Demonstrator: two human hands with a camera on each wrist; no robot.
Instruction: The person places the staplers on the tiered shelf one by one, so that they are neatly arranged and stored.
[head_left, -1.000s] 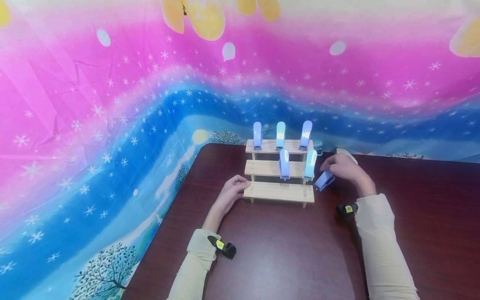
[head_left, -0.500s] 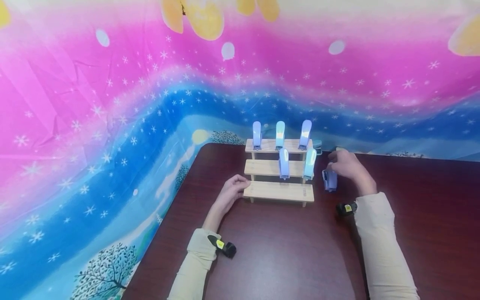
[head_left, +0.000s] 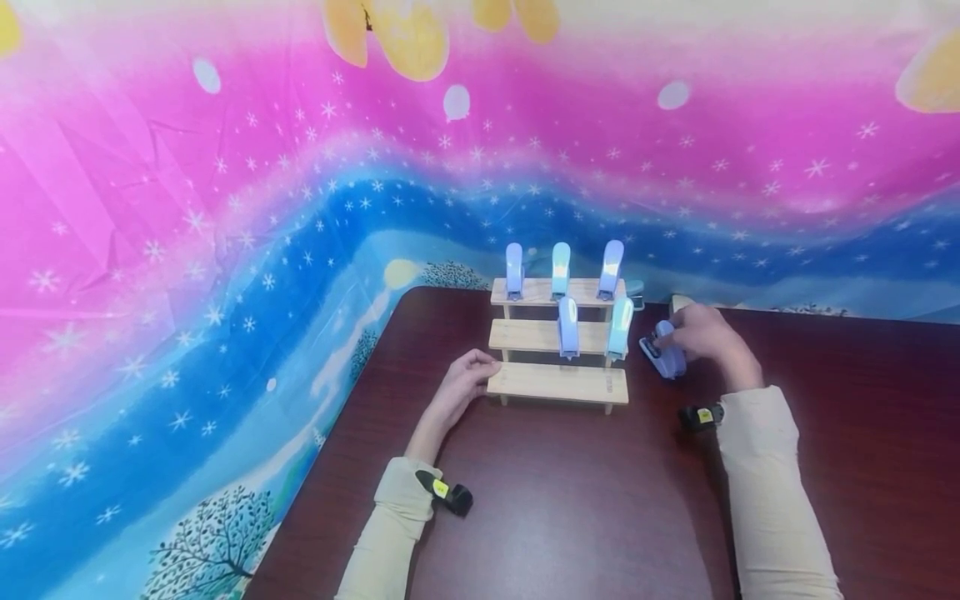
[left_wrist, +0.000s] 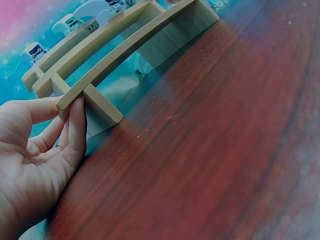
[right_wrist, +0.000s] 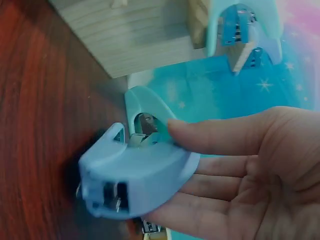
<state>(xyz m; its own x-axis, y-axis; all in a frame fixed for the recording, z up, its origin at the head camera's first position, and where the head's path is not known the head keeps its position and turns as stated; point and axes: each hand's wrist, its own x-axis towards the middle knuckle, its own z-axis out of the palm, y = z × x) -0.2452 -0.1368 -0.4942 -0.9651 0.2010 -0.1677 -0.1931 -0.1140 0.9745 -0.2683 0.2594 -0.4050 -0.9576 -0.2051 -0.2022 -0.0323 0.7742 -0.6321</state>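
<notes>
My right hand (head_left: 708,337) holds a lavender stapler (head_left: 670,354) just right of a three-step wooden stand (head_left: 555,382). In the right wrist view, the thumb lies along one side of this stapler (right_wrist: 142,172) and fingers support the other. My left hand (left_wrist: 42,152) pinches the left end of the stand's lowest board (left_wrist: 107,67) between thumb and fingers. Two lavender staplers (head_left: 514,271) and a mint stapler (head_left: 560,271) stand on the top step. On the middle step, toward the right, are a lavender stapler (head_left: 569,327) and a mint one (head_left: 620,327).
Behind the stand's right end, a teal stapler (head_left: 636,294) rests on the dark wood table (head_left: 570,492). Partly hidden behind my right hand is a pale cream thing (head_left: 681,301). A patterned cloth (head_left: 300,292) hangs along the table's back and left edges.
The lavender stapler in my right hand has swung round, its lower end going from lower left to lower right. That hand has shifted slightly right. My left hand stays on the stand.
</notes>
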